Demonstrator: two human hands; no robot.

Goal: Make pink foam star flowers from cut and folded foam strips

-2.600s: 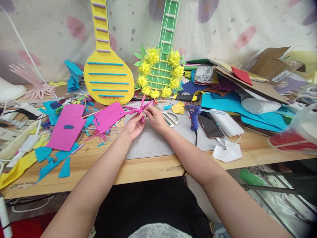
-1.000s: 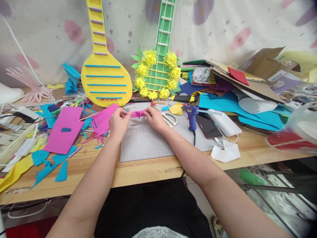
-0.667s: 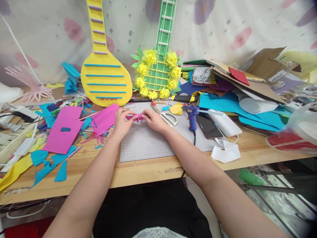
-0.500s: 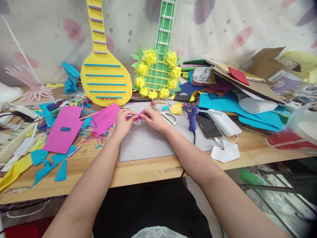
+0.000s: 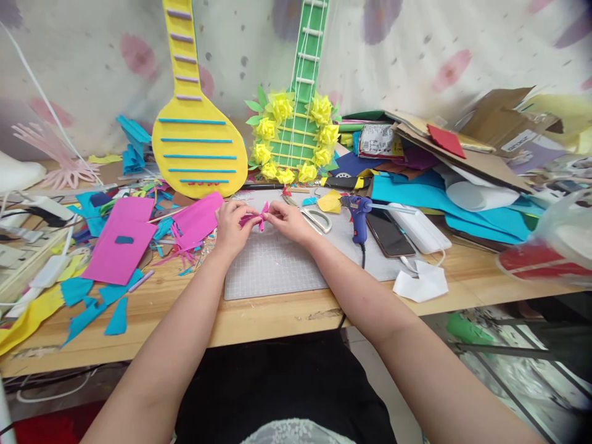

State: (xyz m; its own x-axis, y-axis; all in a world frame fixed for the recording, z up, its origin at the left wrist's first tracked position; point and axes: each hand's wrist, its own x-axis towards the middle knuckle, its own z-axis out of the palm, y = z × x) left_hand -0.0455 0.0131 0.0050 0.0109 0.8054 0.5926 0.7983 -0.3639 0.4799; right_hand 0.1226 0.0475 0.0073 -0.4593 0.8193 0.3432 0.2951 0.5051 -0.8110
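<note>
Above the grey cutting mat (image 5: 272,271), a small piece of magenta paper (image 5: 264,213) with pointed, petal-like ends is pinched between both hands. My left hand (image 5: 232,228) is closed, with thumb and index finger gripping the paper's left part. Thumb and fingertips of my right hand (image 5: 287,221) close on its right side. Fingers partly cover the paper, so its full shape is hidden. A pair of scissors (image 5: 319,219) lies just right of my right hand, and a blue glue gun (image 5: 358,222) stands farther right. Magenta sheets (image 5: 198,219) lie left of my left hand.
A yellow paper guitar (image 5: 198,148) and a green one (image 5: 298,139) with yellow flowers lean at the back. A phone (image 5: 391,233) and a white power bank (image 5: 419,228) lie to the right. Blue scraps (image 5: 116,317) are strewn left. Stacked paper and cardboard (image 5: 462,148) fill the back right.
The magenta paper has turned between my fingertips, and a pointed end now stands up more visibly. Both hands stay in nearly the same place.
</note>
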